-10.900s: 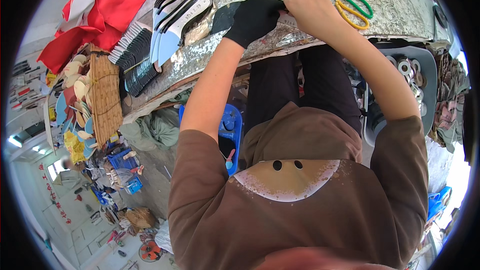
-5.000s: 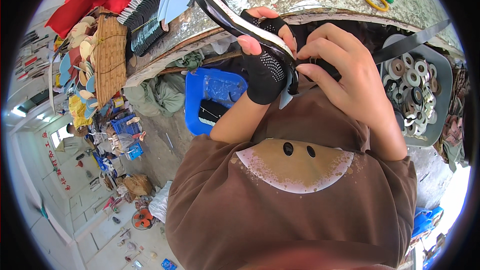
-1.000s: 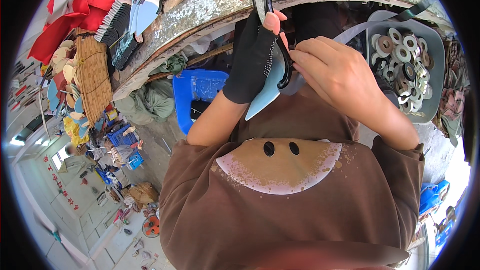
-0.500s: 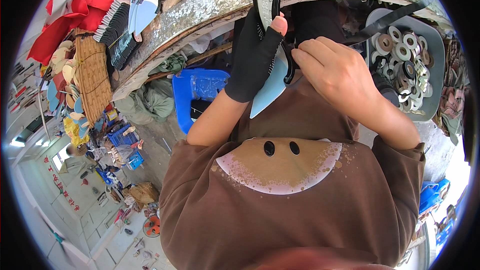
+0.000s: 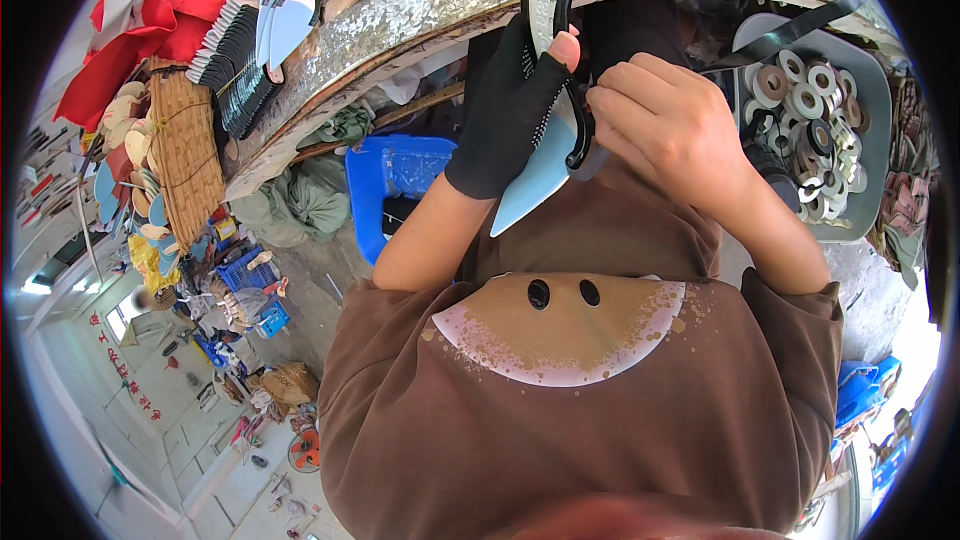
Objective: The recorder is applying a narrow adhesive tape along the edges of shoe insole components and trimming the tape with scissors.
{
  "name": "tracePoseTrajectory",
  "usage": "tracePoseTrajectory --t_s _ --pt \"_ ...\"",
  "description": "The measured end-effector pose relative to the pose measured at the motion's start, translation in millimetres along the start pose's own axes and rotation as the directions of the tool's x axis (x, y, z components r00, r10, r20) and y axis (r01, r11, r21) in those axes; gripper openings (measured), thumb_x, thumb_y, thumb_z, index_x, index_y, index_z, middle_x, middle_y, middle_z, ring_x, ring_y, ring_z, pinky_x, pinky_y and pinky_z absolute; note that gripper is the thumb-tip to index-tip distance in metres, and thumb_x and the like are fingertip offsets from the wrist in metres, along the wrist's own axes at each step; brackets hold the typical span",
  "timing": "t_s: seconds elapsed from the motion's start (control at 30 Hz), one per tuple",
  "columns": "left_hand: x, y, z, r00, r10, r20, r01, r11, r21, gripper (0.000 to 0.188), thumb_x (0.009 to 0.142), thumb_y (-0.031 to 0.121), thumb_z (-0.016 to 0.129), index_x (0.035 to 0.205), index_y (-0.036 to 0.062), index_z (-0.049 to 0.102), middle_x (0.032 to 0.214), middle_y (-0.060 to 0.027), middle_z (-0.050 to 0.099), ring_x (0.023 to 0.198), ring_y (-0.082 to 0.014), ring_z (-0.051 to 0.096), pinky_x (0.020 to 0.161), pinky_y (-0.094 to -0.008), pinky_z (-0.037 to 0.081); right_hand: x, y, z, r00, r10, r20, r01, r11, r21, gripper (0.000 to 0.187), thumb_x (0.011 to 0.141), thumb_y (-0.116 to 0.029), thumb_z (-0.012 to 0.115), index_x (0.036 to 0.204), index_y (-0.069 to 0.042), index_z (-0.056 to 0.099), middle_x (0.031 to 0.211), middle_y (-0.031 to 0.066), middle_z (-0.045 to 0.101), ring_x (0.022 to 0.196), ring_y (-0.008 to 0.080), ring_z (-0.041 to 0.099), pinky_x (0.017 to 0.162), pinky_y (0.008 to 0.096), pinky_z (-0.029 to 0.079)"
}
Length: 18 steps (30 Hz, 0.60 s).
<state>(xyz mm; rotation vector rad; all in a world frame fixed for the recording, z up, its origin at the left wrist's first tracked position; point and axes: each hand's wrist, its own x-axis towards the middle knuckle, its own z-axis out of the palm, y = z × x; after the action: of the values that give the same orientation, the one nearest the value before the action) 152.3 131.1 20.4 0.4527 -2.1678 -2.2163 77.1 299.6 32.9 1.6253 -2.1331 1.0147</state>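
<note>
A shoe insole (image 5: 540, 180), pale blue at one end and off-white with black edging at the other, is gripped in my left hand (image 5: 510, 105). That hand wears a black half-finger glove, its bare thumb pressed on the insole's face. A black edging strip (image 5: 578, 130) follows the insole's right side. Close beside it, my right hand (image 5: 665, 125) is bare and closed, fingers curled at the strip; its fingertips are partly hidden. A further length of black strip (image 5: 800, 35) runs from behind the right hand to the upper right.
The worn worktable (image 5: 440, 10) curves across the top. Finished-looking insoles (image 5: 300, 0) lie stacked at its left, beside a row of black-edged pieces (image 5: 240, 70). A grey bin (image 5: 870, 190) of tape rolls stands right. A blue plastic stool-like object (image 5: 365, 200) is below the table.
The insole and my left hand have shifted slightly right at the top, and its blue end has tilted a little left. My right hand stays close by, with slightly changed fingers.
</note>
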Motion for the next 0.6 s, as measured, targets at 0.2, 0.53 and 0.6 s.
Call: tracePoseTrajectory --t_s 0.2,0.53,0.6 --pt "-3 5 4 1.000 -0.030 0.004 0.030 0.998 -0.059 0.042 0.101 0.045 0.051 0.119 0.0075 0.055 0.087 0.0007 0.057 0.081 -0.0054 0.053 0.072 -0.0204 0.043 1 2 1 0.999 -0.003 -0.043 0.003 1.000 0.004 0.015 0.069 -0.005 0.070 0.075 -0.007 0.057 0.071 0.0021 0.046 0.065 0.0173 0.053 0.054 0.0308 0.047" --pt "-2 2 2 0.994 -0.098 0.047 0.103 0.989 -0.109 0.044 0.097 0.042 0.059 0.115 0.0022 0.058 0.089 -0.0004 0.055 0.080 -0.0076 0.051 0.072 -0.0242 0.043 3 15 -5 0.999 0.032 -0.029 -0.031 0.999 0.021 0.015 0.068 -0.007 0.071 0.077 -0.006 0.059 0.073 0.0041 0.050 0.068 0.0200 0.056 0.058 0.0334 0.049" --pt "-2 -1 1 0.995 -0.070 0.073 0.075 0.995 -0.066 0.044 0.097 0.044 0.058 0.114 0.0030 0.058 0.083 0.0000 0.056 0.076 -0.0070 0.052 0.068 -0.0233 0.043 7 27 -17 0.988 0.086 -0.127 -0.089 0.996 -0.023 0.015 0.069 -0.007 0.071 0.078 -0.006 0.059 0.076 0.0058 0.053 0.069 0.0237 0.058 0.061 0.0352 0.050"
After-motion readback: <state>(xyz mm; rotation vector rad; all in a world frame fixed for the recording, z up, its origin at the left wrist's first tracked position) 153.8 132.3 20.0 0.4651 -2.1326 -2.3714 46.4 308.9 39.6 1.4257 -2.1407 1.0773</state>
